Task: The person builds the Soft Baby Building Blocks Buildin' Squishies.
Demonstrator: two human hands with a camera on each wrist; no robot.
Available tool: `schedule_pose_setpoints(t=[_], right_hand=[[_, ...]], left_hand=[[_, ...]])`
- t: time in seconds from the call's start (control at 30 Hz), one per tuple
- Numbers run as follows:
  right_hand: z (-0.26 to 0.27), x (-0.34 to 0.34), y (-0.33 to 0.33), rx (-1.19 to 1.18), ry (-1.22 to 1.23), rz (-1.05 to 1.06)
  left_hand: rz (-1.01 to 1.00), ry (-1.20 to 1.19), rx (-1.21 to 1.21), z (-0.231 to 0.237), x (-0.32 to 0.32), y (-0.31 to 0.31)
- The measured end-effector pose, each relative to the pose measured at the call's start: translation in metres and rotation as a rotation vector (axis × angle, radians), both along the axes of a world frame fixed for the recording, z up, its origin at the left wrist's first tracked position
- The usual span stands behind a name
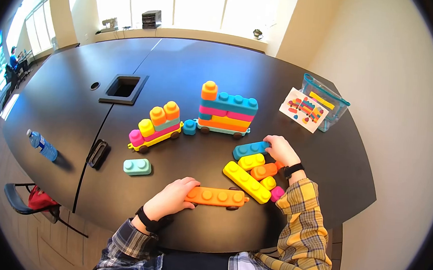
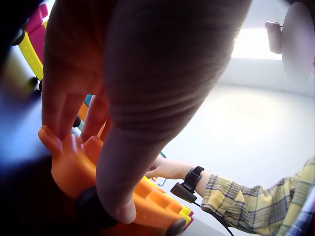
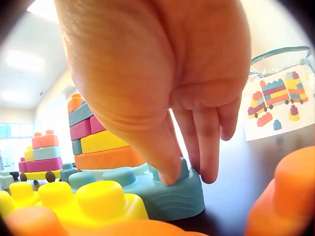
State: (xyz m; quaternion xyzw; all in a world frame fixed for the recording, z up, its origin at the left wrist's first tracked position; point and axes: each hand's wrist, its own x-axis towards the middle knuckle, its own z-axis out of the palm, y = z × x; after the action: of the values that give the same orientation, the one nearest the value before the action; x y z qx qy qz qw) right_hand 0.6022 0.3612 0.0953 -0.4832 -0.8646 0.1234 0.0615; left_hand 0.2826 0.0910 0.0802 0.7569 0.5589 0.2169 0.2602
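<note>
My left hand [image 1: 173,198] grips the left end of an orange wheeled base [image 1: 217,197], thumb on the near side and fingers on the far side. The right hand [image 1: 281,152] pinches the right end of a long blue block [image 1: 250,150], which rests on the table; in the right wrist view the thumb lies against a stud of the blue block [image 3: 172,196]. Beside it lie yellow blocks [image 1: 247,182], an orange block [image 1: 264,171] and a pink block [image 1: 276,193]. In the left wrist view, the thumb presses the orange base [image 2: 78,164] above a dark wheel.
Farther back stand a small built car [image 1: 156,131] and a taller one [image 1: 226,116], with a small blue block [image 1: 190,127] between them. A pale green block [image 1: 137,167], black case [image 1: 98,154] and bottle [image 1: 42,145] lie left. A picture card [image 1: 303,110] leans on a clear bag [image 1: 337,101].
</note>
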Motion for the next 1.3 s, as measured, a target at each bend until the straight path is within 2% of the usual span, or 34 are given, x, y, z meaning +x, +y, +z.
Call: schedule_pose_setpoints(t=[0.23, 0.33, 0.37, 0.43, 0.47, 0.5, 0.57, 0.63, 0.7, 0.73, 0.8, 0.9, 1.03, 1.3], right_hand=[[0.016, 0.007, -0.016, 0.019, 0.126, -0.024], [0.03, 0.013, -0.033, 0.221, 0.241, -0.023], [0.034, 0.014, -0.042, 0.218, 0.237, -0.026], [0.046, 0.004, -0.07, 0.292, 0.464, -0.003], [0.049, -0.002, -0.085, 0.294, 0.548, 0.021], [0.058, -0.011, -0.105, 0.193, 0.607, -0.007], [0.053, -0.025, -0.131, 0.091, 0.699, 0.05], [0.042, -0.035, -0.152, -0.037, 0.723, 0.11], [0.038, -0.043, -0.175, -0.071, 0.668, 0.182], [0.035, -0.048, -0.182, -0.142, 0.692, 0.191], [0.027, -0.054, -0.192, -0.235, 0.702, 0.208], [0.012, -0.06, -0.198, -0.169, 0.637, 0.203], [0.013, -0.061, -0.205, -0.216, 0.546, 0.163], [-0.008, -0.055, -0.203, -0.153, 0.631, 0.19]], left_hand=[[-0.001, -0.007, 0.001, -0.002, -0.001, 0.0], [-0.007, 0.011, -0.018, -0.002, -0.004, -0.003], [0.014, -0.01, 0.01, -0.001, -0.006, -0.005], [0.046, -0.052, 0.051, 0.004, -0.01, -0.005], [0.064, -0.077, 0.109, 0.006, -0.013, -0.005], [0.082, -0.101, 0.167, 0.008, -0.014, -0.004], [0.121, -0.188, 0.162, 0.022, -0.012, -0.006], [0.164, -0.272, 0.157, 0.034, -0.01, -0.01], [0.172, -0.372, 0.101, 0.039, -0.01, -0.013], [0.148, -0.339, 0.234, 0.035, -0.009, -0.013], [0.13, -0.323, 0.208, 0.034, -0.012, -0.017], [0.126, -0.307, 0.166, 0.027, -0.012, -0.019], [0.123, -0.233, 0.175, 0.012, -0.011, -0.018], [0.109, -0.241, 0.177, 0.009, -0.006, -0.014]])
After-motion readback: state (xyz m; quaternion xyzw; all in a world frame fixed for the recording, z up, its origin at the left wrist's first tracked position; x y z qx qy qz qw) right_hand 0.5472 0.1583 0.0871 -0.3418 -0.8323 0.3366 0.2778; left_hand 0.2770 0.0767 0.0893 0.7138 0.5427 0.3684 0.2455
